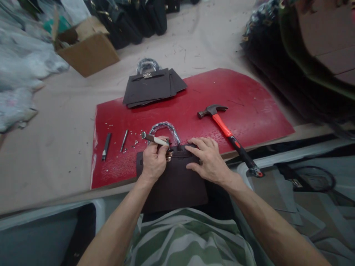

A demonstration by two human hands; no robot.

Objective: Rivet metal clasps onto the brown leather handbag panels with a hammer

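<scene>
A dark brown bag panel (177, 184) with a plastic-wrapped handle (166, 125) lies over the front edge of the red board, in front of my body. My left hand (155, 160) is closed around a short punch (155, 139) with a metal head and a white and brown shaft, tilted to the left. Its lower end is hidden by my fingers, close to gold-coloured hardware (168, 159) near the panel's top edge. My right hand (206, 159) rests on the panel's upper right, fingers spread and holding nothing.
On the red board (188, 114) lie a claw hammer (226, 129), a flat dark punch (106, 147), a thin metal rod (124, 141), small pale bits and stacked brown panels (148, 88). A cardboard box (88, 55) stands back left; dark piled pieces (277, 66) rise at right.
</scene>
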